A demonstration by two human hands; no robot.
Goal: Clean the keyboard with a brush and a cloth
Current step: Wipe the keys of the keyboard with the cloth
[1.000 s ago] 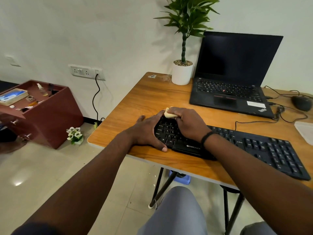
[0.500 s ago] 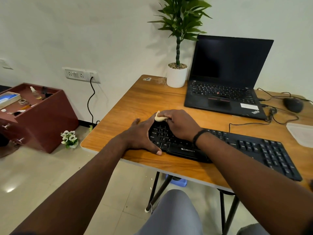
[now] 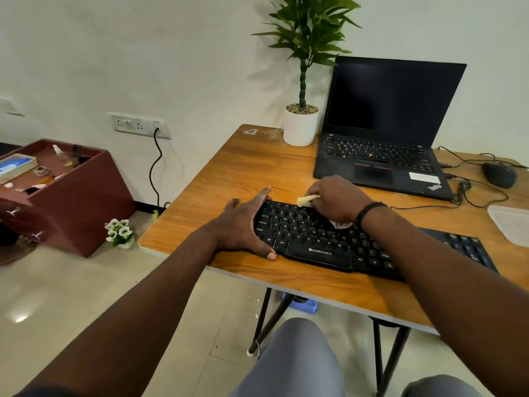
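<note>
A black keyboard [image 3: 309,239] lies along the front of the wooden table [image 3: 246,173]. My left hand [image 3: 243,227] clasps its left end, fingers along the far corner and thumb on the near edge. My right hand [image 3: 337,200] grips a bunched pale cloth [image 3: 307,200] and presses it onto the upper key rows right of the left end. A white bit of the cloth also shows under my wrist. My right forearm covers the keyboard's middle. No brush is in view.
An open black laptop [image 3: 380,156] stands behind the keyboard, with a potted plant [image 3: 300,124] at its left. A mouse [image 3: 499,174] and cables lie at the far right, beside a translucent lid [image 3: 512,224]. A maroon cabinet [image 3: 71,196] stands on the floor at left.
My right hand has slid the cloth to the right along the keys, away from the left end. My left hand stays on the keyboard's left end. The camera has shifted.
</note>
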